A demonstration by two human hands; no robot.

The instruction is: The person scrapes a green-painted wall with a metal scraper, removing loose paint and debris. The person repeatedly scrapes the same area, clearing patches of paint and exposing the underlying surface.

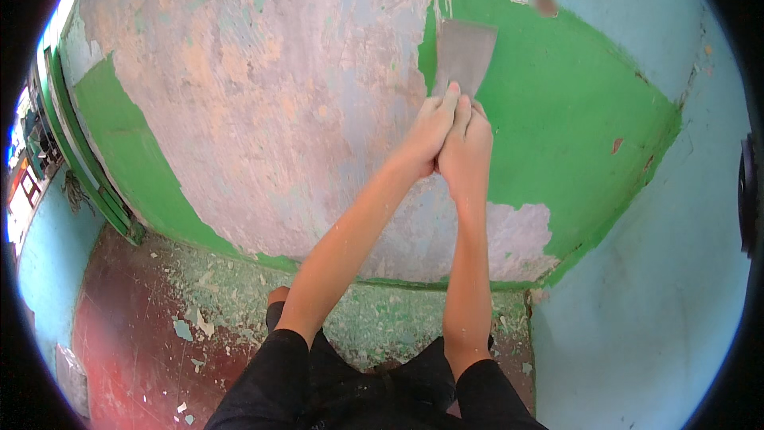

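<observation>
Both of my hands grip one wide metal scraper (467, 51), its blade pointing up against the wall. My left hand (428, 131) and my right hand (468, 143) sit side by side on the handle, which their fingers hide. The blade overlaps green paint (555, 95) near the ragged border with the bared, pinkish-grey wall surface (286, 119). Thin pale scratch lines run upward from the blade's top edge.
A light-blue wall (644, 322) meets this wall at the right corner. Paint flakes (206, 283) litter the red floor (137, 334) along the wall's foot. On the left stands a green door frame (89, 161), with a grey bundle (74, 191) hanging beside it.
</observation>
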